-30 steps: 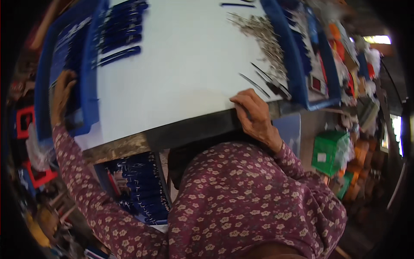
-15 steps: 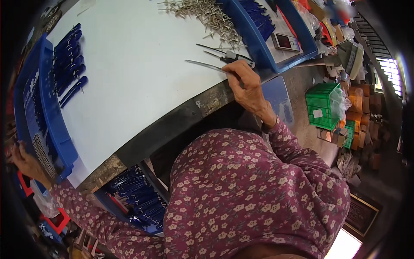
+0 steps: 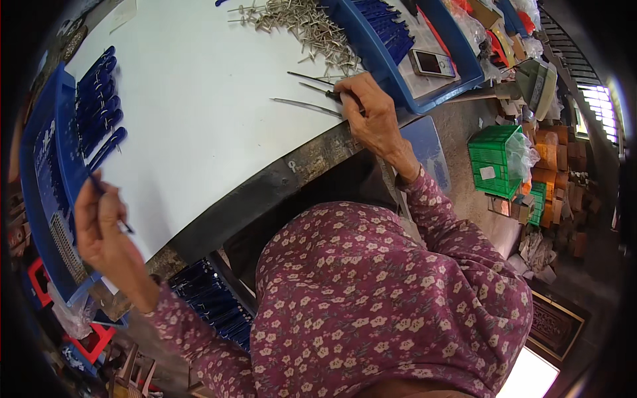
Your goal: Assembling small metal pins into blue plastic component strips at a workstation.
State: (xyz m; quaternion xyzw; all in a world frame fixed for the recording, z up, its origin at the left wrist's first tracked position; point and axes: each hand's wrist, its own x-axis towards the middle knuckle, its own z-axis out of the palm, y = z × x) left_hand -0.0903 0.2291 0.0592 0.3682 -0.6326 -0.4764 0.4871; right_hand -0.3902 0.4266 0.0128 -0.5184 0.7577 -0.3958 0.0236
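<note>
My left hand (image 3: 109,232), raised over the table's left edge, grips a slim dark blue piece (image 3: 98,184) between thumb and fingers. Just beyond it, several similar blue pieces (image 3: 99,109) with small metal pins lie in a row beside a blue tray (image 3: 70,132). At the right of the white tabletop (image 3: 199,119), my right hand (image 3: 373,116) has its fingers closed around the black handle (image 3: 334,96) of a thin pointed tool. A grey metal rod (image 3: 302,105) lies beside it, its near end against the hand. Part of the handle is hidden by my fingers.
A heap of metal pins with flat heads (image 3: 312,30) covers the far right of the table. Next to it stands a blue tray (image 3: 424,103) with blue pieces and a phone (image 3: 432,64). Below the table edge sits another container of blue pieces (image 3: 212,298). A green crate (image 3: 494,159) stands at right.
My left hand has come from beyond the left tray toward the table, now with a blue piece. My right hand has shifted from the grey rod to the black handle.
</note>
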